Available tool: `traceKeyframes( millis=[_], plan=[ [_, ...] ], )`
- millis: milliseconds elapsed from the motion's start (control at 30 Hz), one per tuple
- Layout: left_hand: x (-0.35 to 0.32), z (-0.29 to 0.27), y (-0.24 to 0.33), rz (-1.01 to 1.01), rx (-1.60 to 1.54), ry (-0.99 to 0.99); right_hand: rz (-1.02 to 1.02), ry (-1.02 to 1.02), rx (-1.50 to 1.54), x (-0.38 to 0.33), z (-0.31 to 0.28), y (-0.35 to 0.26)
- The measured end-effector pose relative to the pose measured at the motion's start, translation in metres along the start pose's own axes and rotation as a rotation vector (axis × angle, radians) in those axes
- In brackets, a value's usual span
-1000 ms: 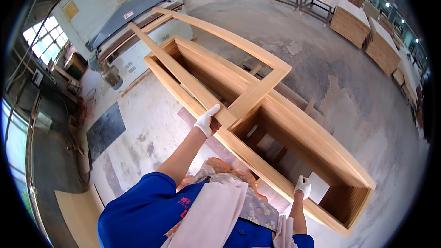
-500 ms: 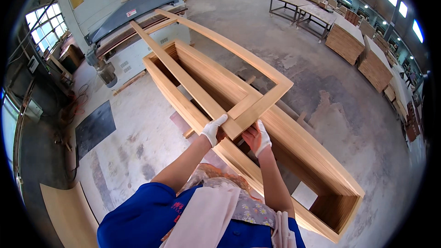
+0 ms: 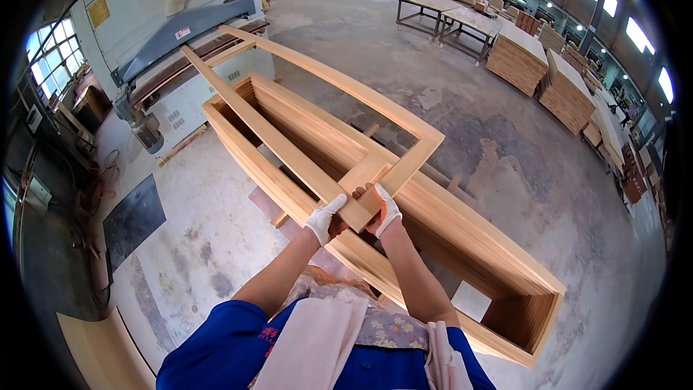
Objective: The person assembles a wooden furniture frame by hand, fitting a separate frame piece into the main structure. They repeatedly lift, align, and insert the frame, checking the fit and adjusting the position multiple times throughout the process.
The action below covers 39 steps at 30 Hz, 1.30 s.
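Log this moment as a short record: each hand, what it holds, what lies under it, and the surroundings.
left hand: gloved, gripping near corner of the wooden frame
right hand: gloved, gripping the same corner
frame position: long, tilted, far end toward the grey machine
beneath: stack of wooden frames on concrete floor
background: board stacks, metal tables

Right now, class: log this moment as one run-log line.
left gloved hand: grips long wooden frame corner | right gloved hand: same | beneath: stacked frames
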<state>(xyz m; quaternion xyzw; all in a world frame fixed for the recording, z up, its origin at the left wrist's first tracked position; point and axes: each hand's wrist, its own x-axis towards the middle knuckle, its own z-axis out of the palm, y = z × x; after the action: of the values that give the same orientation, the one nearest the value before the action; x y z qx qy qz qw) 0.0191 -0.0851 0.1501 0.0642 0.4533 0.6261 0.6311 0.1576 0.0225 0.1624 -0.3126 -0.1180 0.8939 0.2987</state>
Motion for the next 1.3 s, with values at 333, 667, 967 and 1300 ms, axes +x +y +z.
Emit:
traceKeyframes(
  millis=[333,667,967,1300],
  plan=[
    [-0.013,-0.027,-0.006,0.014,-0.009,-0.347,0.053,-0.12,0.131,0.013,-0.022,0.001],
    [-0.008,-0.05,0.027,0.029,-0.043,-0.27,0.012,0.063,0.023,-0.041,-0.005,-0.013],
    [0.0,-0.063,0.057,0.184,-0.142,-0.147,-0.008,0.074,0.094,-0.066,-0.028,0.011],
    [0.05,-0.122,0.118,0.314,-0.397,-0.203,-0.262,0.096,-0.03,-0.249,-0.171,-0.028]
  ],
)
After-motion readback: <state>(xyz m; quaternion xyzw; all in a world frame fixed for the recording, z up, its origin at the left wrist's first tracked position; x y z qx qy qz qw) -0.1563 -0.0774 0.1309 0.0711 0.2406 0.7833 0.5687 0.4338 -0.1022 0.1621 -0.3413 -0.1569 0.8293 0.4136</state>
